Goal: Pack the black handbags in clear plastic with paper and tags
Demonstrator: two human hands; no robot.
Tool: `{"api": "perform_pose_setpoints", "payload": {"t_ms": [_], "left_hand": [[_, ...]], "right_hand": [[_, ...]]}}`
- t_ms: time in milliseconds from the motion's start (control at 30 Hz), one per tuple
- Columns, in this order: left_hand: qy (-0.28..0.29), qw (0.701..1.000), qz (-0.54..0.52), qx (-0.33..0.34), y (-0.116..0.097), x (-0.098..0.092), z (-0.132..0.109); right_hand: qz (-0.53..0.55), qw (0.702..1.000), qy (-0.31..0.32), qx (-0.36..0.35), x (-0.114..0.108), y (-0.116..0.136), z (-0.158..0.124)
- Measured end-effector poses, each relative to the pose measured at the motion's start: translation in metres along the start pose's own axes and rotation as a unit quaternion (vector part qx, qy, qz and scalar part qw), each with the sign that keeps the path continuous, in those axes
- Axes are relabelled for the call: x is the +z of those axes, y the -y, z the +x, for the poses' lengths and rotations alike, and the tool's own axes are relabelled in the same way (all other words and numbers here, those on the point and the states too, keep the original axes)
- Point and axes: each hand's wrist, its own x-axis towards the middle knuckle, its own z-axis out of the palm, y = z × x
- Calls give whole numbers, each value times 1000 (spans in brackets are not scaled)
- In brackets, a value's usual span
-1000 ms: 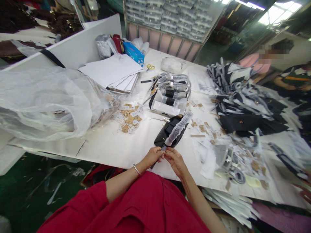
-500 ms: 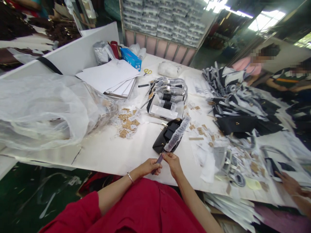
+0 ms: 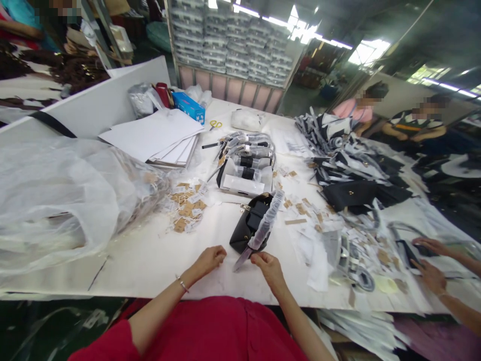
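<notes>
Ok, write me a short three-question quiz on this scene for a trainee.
1. True or false: the left hand wears a glove.
2. Pick one: the right hand pinches the end of A) a wrapped strap, B) a screwdriver, C) a cup.
3. Short answer: what colour is the box standing behind the paper stack?

Key: 1 false, the hand is bare; 2 A; 3 blue.
</notes>
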Motion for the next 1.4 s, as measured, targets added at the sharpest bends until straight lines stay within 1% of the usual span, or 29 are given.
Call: {"api": "perform_pose_setpoints", "payload": {"t_ms": [67,100,133,167,233,333,467,567,633,700,767,833,867,933,1000,1033,1067,1133,1200,1267,1333,1367,1400], "left_hand": [[-98,991,38,78,-20,-13,22],[-132,981,62,127,-31,-18,33],[-152,969,87,176,-44,-22,44],[-155,956,115,221,-56,-25,54],[-141,926,185,297,-77,-29,70],[-103,879,283,370,-100,-30,84],[-51,825,353,439,-118,-28,85],[2,792,383,476,-131,-26,82],[23,778,399,485,-140,-26,84],[29,777,397,488,-148,-26,85],[31,776,388,497,-155,-25,82],[33,762,395,512,-162,-19,72],[33,752,402,522,-165,-14,65],[32,738,405,539,-171,-1,51],[25,742,391,543,-173,15,42],[19,753,385,534,-171,23,41],[10,768,381,514,-167,30,41],[-19,809,374,453,-154,42,46],[-49,845,353,399,-137,46,52],[-63,861,332,380,-121,41,58],[-75,860,339,373,-108,25,63],[-89,859,353,360,-102,14,66],[-110,858,369,339,-98,2,69]], "right_hand": [[25,999,-34,16,-6,-9,-3],[48,997,-54,28,-9,-13,-5],[74,994,-71,42,-12,-17,-6],[99,990,-85,56,-14,-20,-6],[140,981,-103,84,-16,-23,-7],[195,967,-110,119,-16,-17,-7],[271,954,-72,104,-13,-9,-9],[342,932,-66,98,-12,-13,-7],[390,912,-79,101,-13,-19,-3],[414,901,-83,103,-15,-24,2],[416,900,-83,101,-17,-24,5],[410,904,-74,100,-21,-20,6],[406,906,-62,103,-24,-17,6],[398,910,-14,120,-29,-13,4],[397,907,27,137,-33,-13,4],[403,904,26,141,-35,-15,4],[411,900,12,142,-37,-19,5],[413,899,-46,139,-43,-29,7],[376,911,-117,126,-52,-41,8],[312,924,-197,100,-62,-48,4],[234,933,-268,58,-68,-46,-4],[185,939,-289,30,-68,-42,-9],[130,947,-293,-5,-65,-35,-13]]}}
